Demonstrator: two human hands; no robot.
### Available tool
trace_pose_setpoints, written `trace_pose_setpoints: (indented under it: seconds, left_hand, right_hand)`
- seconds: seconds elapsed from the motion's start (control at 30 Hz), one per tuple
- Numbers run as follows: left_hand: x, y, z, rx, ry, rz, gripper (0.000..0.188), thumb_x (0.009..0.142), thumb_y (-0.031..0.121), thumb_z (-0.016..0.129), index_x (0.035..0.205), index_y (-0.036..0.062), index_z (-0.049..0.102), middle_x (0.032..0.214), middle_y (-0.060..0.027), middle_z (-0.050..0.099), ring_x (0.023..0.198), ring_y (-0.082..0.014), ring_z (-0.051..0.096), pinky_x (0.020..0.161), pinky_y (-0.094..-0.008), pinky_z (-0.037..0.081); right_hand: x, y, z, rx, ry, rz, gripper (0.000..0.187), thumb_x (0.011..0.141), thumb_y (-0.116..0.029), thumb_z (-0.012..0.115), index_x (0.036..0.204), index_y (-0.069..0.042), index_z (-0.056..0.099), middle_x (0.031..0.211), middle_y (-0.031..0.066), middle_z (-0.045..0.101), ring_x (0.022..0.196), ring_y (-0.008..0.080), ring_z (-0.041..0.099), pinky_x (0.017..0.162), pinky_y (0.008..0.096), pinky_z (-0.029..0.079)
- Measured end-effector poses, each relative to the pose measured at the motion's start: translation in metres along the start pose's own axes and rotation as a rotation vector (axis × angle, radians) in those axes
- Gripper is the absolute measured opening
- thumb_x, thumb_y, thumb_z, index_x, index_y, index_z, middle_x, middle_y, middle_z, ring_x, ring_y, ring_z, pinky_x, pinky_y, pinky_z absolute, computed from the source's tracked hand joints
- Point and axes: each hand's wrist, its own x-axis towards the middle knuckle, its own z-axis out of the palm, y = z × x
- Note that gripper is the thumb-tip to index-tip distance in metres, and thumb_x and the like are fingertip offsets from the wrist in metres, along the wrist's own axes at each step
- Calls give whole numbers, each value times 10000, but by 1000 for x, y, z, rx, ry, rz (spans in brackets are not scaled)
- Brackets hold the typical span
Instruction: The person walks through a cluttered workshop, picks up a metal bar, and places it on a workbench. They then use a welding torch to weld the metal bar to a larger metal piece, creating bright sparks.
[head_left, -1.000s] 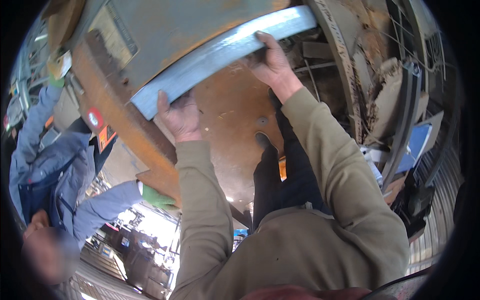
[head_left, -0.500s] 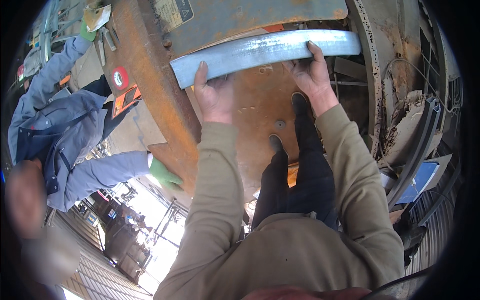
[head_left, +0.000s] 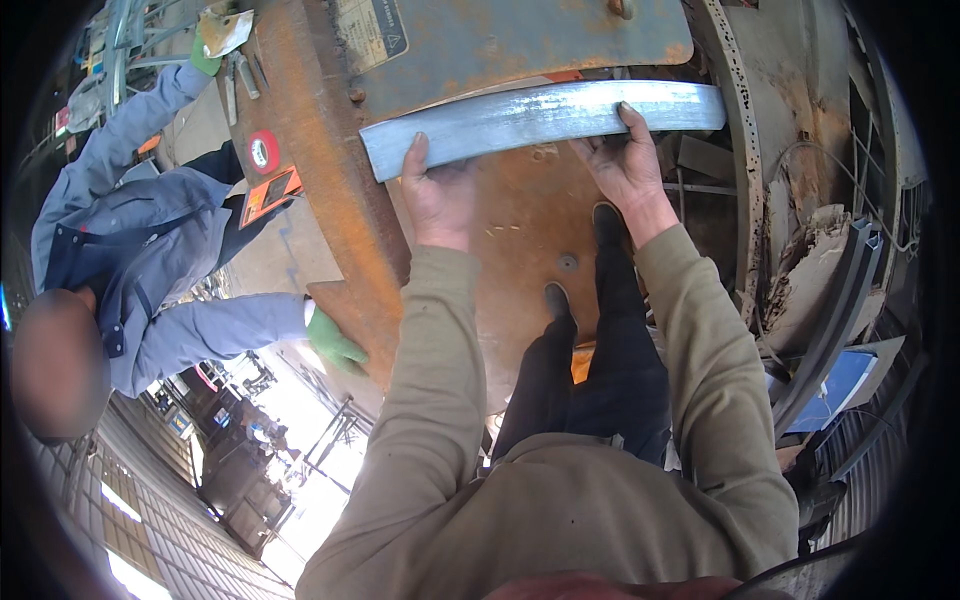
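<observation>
Bar point(head_left: 545, 118): silver and long, held up level in front of the person, just below the bottom edge of the grey panel point(head_left: 530, 35); I can't tell whether the two touch.
Left hand point(head_left: 440, 195): clamped on the bar near its left end, thumb across the face, the fingers partly hidden.
Right hand point(head_left: 622, 165): clamped on the bar right of its middle, thumb over the lower edge; the hands are well apart.
Ledge point(head_left: 330, 170): rusty, running down just beyond the bar's left end.
Tape point(head_left: 264, 152): a red roll by the ledge's left edge, an orange-and-black piece point(head_left: 270, 196) just below it.
Co-worker point(head_left: 150, 250): to our left in a blue-grey jacket, one green glove point(head_left: 335, 343) on the ledge's bottom corner, the other point(head_left: 207, 57) up by a crumpled scrap point(head_left: 226, 32).
Floor point(head_left: 515, 245): rusty brown, the person's dark shoes on it.
Upright point(head_left: 742, 150): perforated, near the bar's right end.
Far right: a dark channel point(head_left: 835, 315) slanting beside a blue sheet point(head_left: 842, 390).
</observation>
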Motion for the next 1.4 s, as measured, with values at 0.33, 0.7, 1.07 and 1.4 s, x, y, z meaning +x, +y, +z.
trace_pose_setpoints:
  seconds: [0.33,0.7,1.07,1.4]
  left_hand:
    - [-95,13,26,798,201,62,629,1005,263,663,1522,9,410,1518,-170,481,1476,-358,385,1226,-519,320]
    - [-59,85,5,2360,115,817,613,987,353,637,1518,75,508,1684,-158,289,1559,-394,234,1254,-565,205]
    - [-53,87,-11,2266,77,1003,629,983,414,644,1530,135,511,1689,-130,300,1557,-374,257,1253,-571,213]
    - [-47,106,-22,1675,-181,919,452,1068,320,478,1345,20,671,1564,-246,466,1462,-420,399,1228,-484,269]
  right_hand:
    - [-1,3,3,72,26,-1,399,939,-109,697,1297,-74,525,1330,97,567,1319,308,522,1200,612,379]
    - [11,3,-18,76,-28,7,452,919,-170,731,1310,-57,535,1295,127,625,1247,343,599,1119,620,472]
    - [-20,16,-22,124,94,-28,418,920,-153,729,1298,-114,553,1321,102,594,1332,323,515,1184,639,372]
    - [-152,64,-98,224,221,-159,476,908,-140,753,1322,-92,521,1311,92,576,1295,305,537,1164,596,427]
